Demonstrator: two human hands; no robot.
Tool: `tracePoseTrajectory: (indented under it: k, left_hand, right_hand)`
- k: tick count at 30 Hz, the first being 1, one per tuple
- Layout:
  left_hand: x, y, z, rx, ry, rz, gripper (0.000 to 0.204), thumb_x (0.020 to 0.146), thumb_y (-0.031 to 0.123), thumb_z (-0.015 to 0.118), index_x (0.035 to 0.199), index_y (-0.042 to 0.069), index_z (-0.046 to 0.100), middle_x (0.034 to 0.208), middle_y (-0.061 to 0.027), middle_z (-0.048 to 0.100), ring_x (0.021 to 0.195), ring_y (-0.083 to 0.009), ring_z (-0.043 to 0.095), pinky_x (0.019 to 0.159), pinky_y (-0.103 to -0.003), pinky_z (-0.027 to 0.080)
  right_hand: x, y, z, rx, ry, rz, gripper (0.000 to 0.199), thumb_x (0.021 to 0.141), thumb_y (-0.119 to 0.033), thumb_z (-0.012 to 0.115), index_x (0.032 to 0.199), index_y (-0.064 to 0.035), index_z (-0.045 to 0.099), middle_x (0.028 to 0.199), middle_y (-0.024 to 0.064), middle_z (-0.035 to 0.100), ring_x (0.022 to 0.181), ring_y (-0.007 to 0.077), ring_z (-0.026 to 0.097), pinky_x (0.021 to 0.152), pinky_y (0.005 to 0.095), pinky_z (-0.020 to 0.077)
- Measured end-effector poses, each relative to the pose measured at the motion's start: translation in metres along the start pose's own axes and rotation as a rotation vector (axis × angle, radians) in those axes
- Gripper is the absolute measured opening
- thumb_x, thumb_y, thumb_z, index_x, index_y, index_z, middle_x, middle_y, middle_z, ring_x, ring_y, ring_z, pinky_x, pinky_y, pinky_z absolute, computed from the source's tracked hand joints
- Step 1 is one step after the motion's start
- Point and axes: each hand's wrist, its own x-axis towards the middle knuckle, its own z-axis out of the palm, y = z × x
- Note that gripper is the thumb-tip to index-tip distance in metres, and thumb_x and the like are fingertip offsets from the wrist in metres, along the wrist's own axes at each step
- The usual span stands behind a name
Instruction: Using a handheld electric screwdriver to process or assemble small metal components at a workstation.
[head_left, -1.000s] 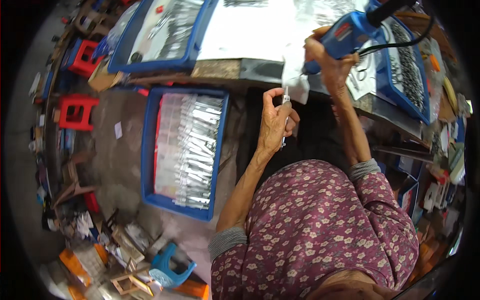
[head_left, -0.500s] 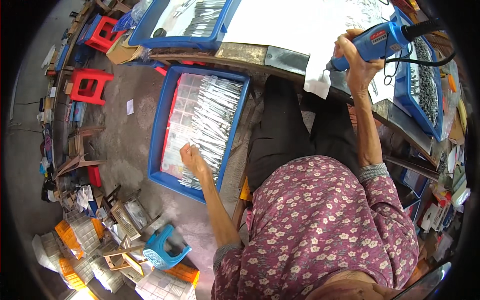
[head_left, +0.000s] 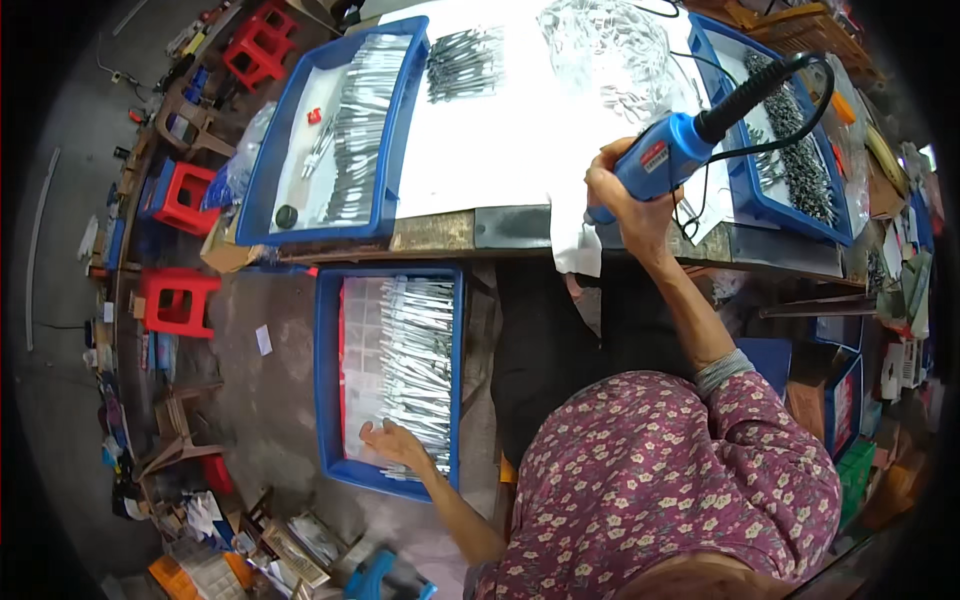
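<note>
My right hand (head_left: 635, 210) is wrapped round a blue electric screwdriver (head_left: 662, 158) with a thick black cord. Its tip points down at the table's front edge, beside a hanging white cloth or sheet (head_left: 577, 235). My left hand (head_left: 400, 447) is over the near end of a blue tray (head_left: 326, 400) standing low on my left. Its fingers are apart, and I see nothing held in them. Beside that hand, many slender shiny metal tools (head_left: 420, 350) lie in a row; their exact kind is too small to tell. A clear compartmented sheet (head_left: 362, 340) shows next to them.
On the white-covered table (head_left: 480, 150) are loose metal pieces (head_left: 620, 60) and a dark bundle of similar pieces (head_left: 465, 62). Blue trays stand at its left (head_left: 382, 200) and right (head_left: 735, 150), the right one with small dark parts. Red stools (head_left: 180, 300) stand at far left.
The view has turned, showing more of the table. My left hand's fingers, curled together before, have spread near the tray's near end. My right hand still grips the screwdriver.
</note>
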Motion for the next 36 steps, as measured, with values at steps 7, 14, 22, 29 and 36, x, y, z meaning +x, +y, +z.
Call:
tracePoseTrajectory:
  k: [7, 14, 22, 29, 36]
  left_hand:
    - [0.035, 0.144, 0.012, -0.591, -0.125, 0.172, 0.021, 0.083, 0.003, 0.046, 0.103, -0.004, 0.049, 0.098, -0.0136, 0.052, 0.089, -0.02, 0.051, 0.076, -0.03, 0.042]
    - [0.082, 0.352, 0.076, -0.724, -0.513, 0.723, 0.016, 0.081, 0.005, 0.048, 0.095, -0.001, 0.055, 0.087, -0.0134, 0.057, 0.081, -0.0219, 0.056, 0.072, -0.03, 0.044]
    - [0.118, 0.443, 0.193, -0.449, -0.238, 1.159, 0.021, 0.073, 0.002, 0.05, 0.092, 0.007, 0.058, 0.09, -0.0127, 0.052, 0.088, -0.0309, 0.049, 0.076, -0.041, 0.04]
    - [0.119, 0.454, 0.216, -0.216, -0.215, 1.237, 0.019, 0.072, 0.002, 0.052, 0.09, 0.009, 0.054, 0.091, -0.0109, 0.048, 0.09, -0.0278, 0.046, 0.074, -0.042, 0.038]
    - [0.119, 0.449, 0.219, -0.157, -0.089, 1.252, 0.024, 0.071, 0.001, 0.052, 0.093, 0.01, 0.053, 0.092, -0.008, 0.05, 0.093, -0.0252, 0.046, 0.076, -0.043, 0.035]
  right_hand:
    - [-0.002, 0.003, -0.002, 0.044, -0.066, 0.037, 0.016, 0.072, 0.003, 0.059, 0.086, -0.0002, 0.051, 0.066, 0.0039, 0.054, 0.054, 0.0094, 0.052, 0.051, 0.0217, 0.0425]
    - [-0.001, 0.003, -0.01, -0.042, -0.104, 0.021, 0.013, 0.072, 0.003, 0.058, 0.082, 0.0004, 0.051, 0.065, 0.0051, 0.054, 0.054, 0.0102, 0.053, 0.049, 0.0226, 0.0437]
    - [-0.003, -0.001, -0.004, 0.097, -0.062, 0.002, 0.006, 0.073, 0.003, 0.057, 0.073, -0.0002, 0.052, 0.063, 0.0038, 0.053, 0.056, 0.0091, 0.052, 0.052, 0.0225, 0.0437]
    - [-0.006, 0.012, -0.022, -0.065, -0.225, -0.082, 0.022, 0.073, 0.004, 0.056, 0.09, -0.0016, 0.043, 0.073, 0.0061, 0.054, 0.061, 0.0091, 0.052, 0.056, 0.023, 0.0432]
    - [-0.006, 0.005, -0.017, -0.009, -0.213, -0.13, 0.022, 0.073, 0.006, 0.054, 0.09, -0.0021, 0.042, 0.072, 0.0059, 0.053, 0.061, 0.0091, 0.051, 0.056, 0.0234, 0.0436]
